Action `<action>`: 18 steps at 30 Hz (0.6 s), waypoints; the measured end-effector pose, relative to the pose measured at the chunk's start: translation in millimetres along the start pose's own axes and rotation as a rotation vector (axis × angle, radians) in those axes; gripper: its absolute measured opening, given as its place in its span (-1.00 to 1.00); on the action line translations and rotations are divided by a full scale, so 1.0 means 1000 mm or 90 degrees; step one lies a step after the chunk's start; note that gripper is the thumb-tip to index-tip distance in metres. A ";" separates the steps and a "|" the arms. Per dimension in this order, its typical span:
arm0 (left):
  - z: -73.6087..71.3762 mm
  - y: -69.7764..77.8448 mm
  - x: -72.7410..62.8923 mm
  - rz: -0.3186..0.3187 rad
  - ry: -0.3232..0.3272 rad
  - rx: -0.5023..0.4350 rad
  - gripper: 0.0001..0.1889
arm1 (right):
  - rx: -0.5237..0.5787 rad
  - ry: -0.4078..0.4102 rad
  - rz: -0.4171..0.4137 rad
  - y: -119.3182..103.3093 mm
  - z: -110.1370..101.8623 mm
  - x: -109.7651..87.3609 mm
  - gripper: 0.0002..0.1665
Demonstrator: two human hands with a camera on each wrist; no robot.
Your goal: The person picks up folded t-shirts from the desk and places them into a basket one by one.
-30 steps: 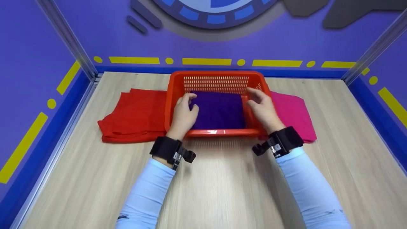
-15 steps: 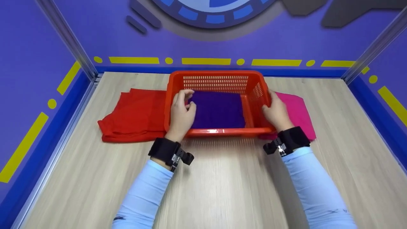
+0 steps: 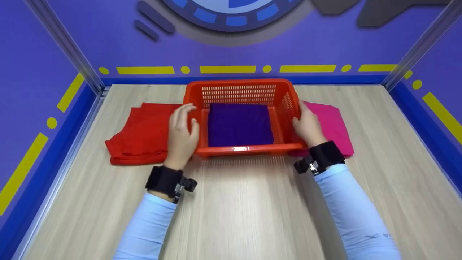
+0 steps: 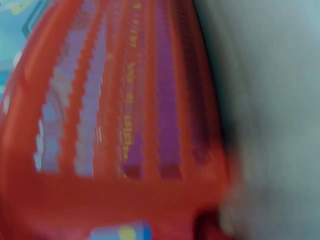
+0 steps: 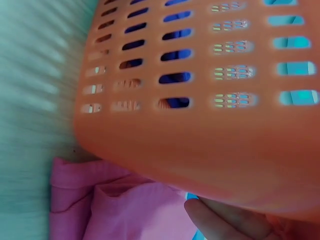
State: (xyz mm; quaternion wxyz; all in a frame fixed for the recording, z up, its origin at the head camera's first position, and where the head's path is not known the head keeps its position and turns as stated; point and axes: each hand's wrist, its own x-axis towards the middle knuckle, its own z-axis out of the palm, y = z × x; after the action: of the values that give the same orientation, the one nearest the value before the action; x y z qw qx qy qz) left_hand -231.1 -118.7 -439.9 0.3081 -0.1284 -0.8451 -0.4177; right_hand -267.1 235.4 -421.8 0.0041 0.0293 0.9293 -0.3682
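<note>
An orange-red plastic basket point(image 3: 249, 148) stands near the back of the table with a folded purple cloth point(image 3: 240, 124) lying inside it. My right hand point(image 3: 309, 126) grips the basket's right rim, thumb inside and fingers outside. In the right wrist view, fingers point(image 5: 225, 220) lie under the edge of the slotted basket wall point(image 5: 225, 150). My left hand point(image 3: 181, 135) hovers at the left rim with bent, spread fingers and nothing between them. The left wrist view is blurred and shows the basket's slotted side point(image 4: 115, 197).
Left of the basket lies a folded red garment point(image 3: 140, 133), partly behind my left hand. A folded pink cloth point(image 3: 334, 126) lies at the right, partly behind the basket and right hand. Blue-purple walls point(image 3: 231, 57) enclose the table point(image 3: 249, 209) at the back and sides.
My left hand has come out from the purple cloth and moved left to the basket's rim. My right hand has moved from inside the basket to grip its right rim. The view has shifted slightly.
</note>
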 end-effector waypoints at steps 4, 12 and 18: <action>-0.019 -0.028 -0.006 -0.053 0.011 0.031 -0.68 | 0.001 0.002 -0.002 0.000 0.001 0.001 -0.22; -0.064 -0.072 -0.014 -0.348 -0.232 0.180 -0.35 | 0.014 0.004 0.001 0.000 0.000 0.000 -0.21; -0.082 -0.085 -0.022 -0.467 -0.384 0.242 -0.22 | 0.027 -0.006 0.009 0.001 0.000 -0.001 -0.21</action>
State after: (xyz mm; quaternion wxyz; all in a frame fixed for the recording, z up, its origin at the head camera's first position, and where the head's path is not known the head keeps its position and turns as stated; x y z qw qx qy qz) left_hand -220.1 -234.5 -469.0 -0.0985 0.1201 -0.9468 -0.2818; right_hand -265.8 236.5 -422.6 0.0105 0.0337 0.9211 -0.3877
